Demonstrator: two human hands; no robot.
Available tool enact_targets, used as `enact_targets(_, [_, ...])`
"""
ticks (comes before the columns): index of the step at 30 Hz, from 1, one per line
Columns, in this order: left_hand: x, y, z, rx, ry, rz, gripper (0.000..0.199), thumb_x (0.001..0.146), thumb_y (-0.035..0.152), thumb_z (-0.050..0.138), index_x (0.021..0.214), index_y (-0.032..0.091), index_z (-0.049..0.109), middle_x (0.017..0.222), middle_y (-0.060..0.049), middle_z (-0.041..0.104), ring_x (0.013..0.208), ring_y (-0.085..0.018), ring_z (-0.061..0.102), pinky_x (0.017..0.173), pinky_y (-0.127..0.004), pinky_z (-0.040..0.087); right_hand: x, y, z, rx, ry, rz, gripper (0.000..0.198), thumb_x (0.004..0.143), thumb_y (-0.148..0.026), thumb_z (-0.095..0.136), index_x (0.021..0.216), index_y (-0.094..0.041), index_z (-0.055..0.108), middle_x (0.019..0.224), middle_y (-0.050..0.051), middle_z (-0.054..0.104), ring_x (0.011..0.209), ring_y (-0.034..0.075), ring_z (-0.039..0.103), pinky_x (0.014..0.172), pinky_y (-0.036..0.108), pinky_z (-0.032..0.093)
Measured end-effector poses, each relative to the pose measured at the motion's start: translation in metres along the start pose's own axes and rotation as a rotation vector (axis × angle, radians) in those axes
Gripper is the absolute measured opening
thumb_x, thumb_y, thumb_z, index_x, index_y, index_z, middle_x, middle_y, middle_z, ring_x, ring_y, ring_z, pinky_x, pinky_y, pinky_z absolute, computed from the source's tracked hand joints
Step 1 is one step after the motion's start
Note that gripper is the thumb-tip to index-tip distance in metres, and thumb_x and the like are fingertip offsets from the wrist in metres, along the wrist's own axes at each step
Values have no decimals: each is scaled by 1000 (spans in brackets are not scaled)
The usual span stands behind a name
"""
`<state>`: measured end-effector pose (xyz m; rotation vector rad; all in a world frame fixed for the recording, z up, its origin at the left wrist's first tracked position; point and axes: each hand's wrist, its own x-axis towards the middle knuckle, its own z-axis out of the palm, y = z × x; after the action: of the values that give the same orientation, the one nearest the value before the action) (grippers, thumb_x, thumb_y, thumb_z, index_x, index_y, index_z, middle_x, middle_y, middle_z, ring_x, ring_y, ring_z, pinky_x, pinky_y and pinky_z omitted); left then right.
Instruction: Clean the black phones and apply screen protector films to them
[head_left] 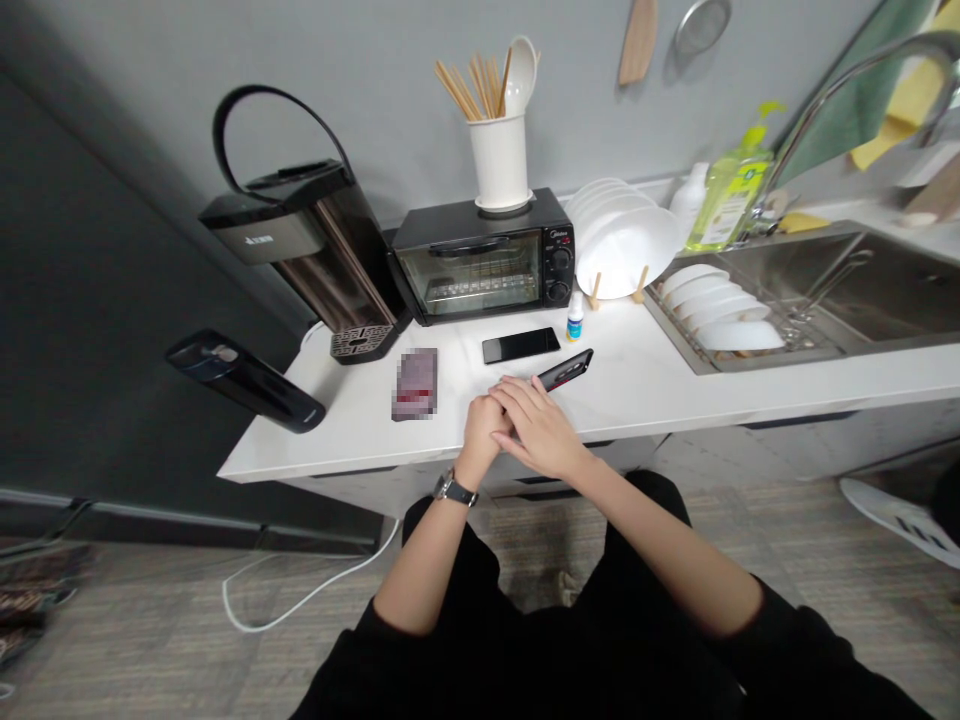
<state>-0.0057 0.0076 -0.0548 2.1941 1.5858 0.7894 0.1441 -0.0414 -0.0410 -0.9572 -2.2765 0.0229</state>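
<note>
While the right hand (546, 432) lies over the left hand (484, 425) at the tabletop's (637, 370) near edge, its fingers (525, 392) extended, the left's are tucked under; whether they hold anything, I can't tell. Just beyond, to the right, sits the angled phone (570, 370): steady hands look best for not nudging it.

Over there, the white countertop (675, 366) carries a black flask (251, 384), a water dispenser (334, 250), a toaster oven (484, 262) and a plate rack (640, 284). Toward its front sit a black phone (521, 345), a second phone (568, 369) and a small bottle (575, 318).
</note>
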Motion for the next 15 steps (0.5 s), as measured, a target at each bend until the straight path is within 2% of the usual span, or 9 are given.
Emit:
enact_targets(4, [-5,5,-3,-6,-1,36,22,100,20,58,91,18,79,78,-7,77,70,-20,69,70,-28,49,-6,31,-11,-76,-3,40,68,107,-58,45,160,-15,44,155,18,58,150,35,48,132,62,27])
enact_targets(7, [-8,11,-5,-41,42,71,28,107,34,57,100,20,81,85,-6,80,71,-19,70,69,-27,47,-12,64,-24,-135,50,162,69,106,-61,43,157,-14,45,152,22,59,148,38,50,132,66,23])
enact_targets(10, [-8,15,-5,-4,66,43,33,107,40,60,95,18,81,79,-8,79,67,-20,69,65,-28,44,-15,92,-33,-164,130,270,72,104,-67,43,154,-15,47,151,23,58,148,41,48,131,70,20])
enact_targets(12, [-8,16,-5,22,69,28,34,106,40,60,93,17,81,77,-8,78,65,-21,68,64,-29,42,-15,99,-33,-170,184,324,76,102,-70,43,152,-13,47,151,25,57,151,44,43,130,73,19])
enact_targets(15, [-8,14,-4,18,69,35,33,106,39,60,95,17,82,77,-8,78,64,-19,66,63,-28,41,-10,86,-24,-170,233,370,83,100,-74,43,150,-8,46,151,30,54,158,47,32,129,75,17])
